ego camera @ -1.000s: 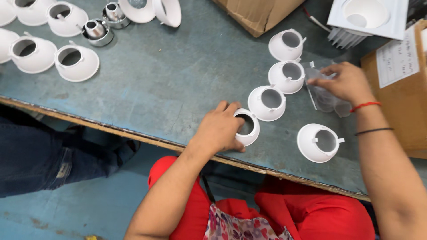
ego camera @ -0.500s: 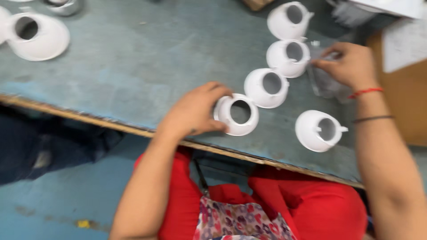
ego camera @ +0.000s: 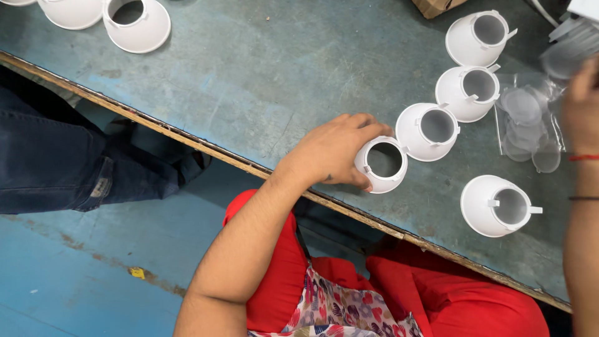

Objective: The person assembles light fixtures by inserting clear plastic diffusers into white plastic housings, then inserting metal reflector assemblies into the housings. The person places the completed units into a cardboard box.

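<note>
My left hand [ego camera: 334, 151] grips a white cone-shaped plastic housing [ego camera: 382, 165] near the front edge of the blue-grey worktable [ego camera: 249, 81]. Three more white housings stand in a diagonal row beyond it: one [ego camera: 432, 130] right beside it, then another [ego camera: 471, 92] and the farthest [ego camera: 482, 37]. A further white housing [ego camera: 499, 206] sits apart at the right. My right hand [ego camera: 581, 103] is at the frame's right edge, over a clear bag of round translucent discs [ego camera: 527, 122]. What its fingers hold is cut off.
Two other white housings [ego camera: 134, 22] stand at the table's far left. A cardboard box corner [ego camera: 437, 6] shows at the top. A person's leg in dark jeans [ego camera: 56, 156] is beside the table at left, above a blue floor.
The view has shifted and closed in. My left hand has slid the gripped housing a little toward the table's edge. My right hand has drifted to the right edge of view.
</note>
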Demonstrator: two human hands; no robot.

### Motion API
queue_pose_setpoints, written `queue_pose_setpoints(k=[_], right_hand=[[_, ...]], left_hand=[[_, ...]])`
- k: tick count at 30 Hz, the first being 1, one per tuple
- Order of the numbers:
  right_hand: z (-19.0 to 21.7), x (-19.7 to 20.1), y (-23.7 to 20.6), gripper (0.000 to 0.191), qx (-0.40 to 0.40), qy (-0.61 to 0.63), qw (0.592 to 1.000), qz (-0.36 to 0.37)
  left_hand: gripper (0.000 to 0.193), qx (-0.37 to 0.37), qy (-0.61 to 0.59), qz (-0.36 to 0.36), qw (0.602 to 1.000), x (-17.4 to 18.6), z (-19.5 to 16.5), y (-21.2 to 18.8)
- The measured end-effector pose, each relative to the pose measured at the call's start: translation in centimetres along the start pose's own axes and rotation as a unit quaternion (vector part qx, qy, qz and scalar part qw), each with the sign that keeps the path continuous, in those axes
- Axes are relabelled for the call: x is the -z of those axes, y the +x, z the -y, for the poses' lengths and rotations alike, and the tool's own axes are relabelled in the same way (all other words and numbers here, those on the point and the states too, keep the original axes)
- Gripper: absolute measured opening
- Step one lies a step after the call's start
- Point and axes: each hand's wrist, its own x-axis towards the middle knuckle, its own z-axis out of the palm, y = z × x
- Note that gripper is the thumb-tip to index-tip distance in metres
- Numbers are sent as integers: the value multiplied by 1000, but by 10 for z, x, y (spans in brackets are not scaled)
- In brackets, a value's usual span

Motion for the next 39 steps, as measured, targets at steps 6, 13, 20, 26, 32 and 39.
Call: queue_pose_setpoints(k=[6, 13, 20, 26, 32, 39], right_hand=[[123, 67, -86, 7, -153, 350, 924, 22], [216, 50, -133, 16, -283, 477, 826, 97], [246, 30, -135, 14, -317, 564, 756, 96], [246, 21, -155, 9, -348, 587, 729, 58], [250, 15, -166, 10, -356, 553, 751, 55], [253, 13, -172, 8, -373, 555, 742, 50]], left_hand=[[68, 14, 8, 30, 999, 2, -2, -7], [88, 2, -25, 30, 999, 0, -8, -16], [86, -1, 13, 42, 999, -2, -12, -12], [80, 25, 24, 45, 998, -5, -21, -10], [81, 31, 34, 57, 997, -15, -26, -9], [85, 9, 36, 29, 999, -20, -23, -10]])
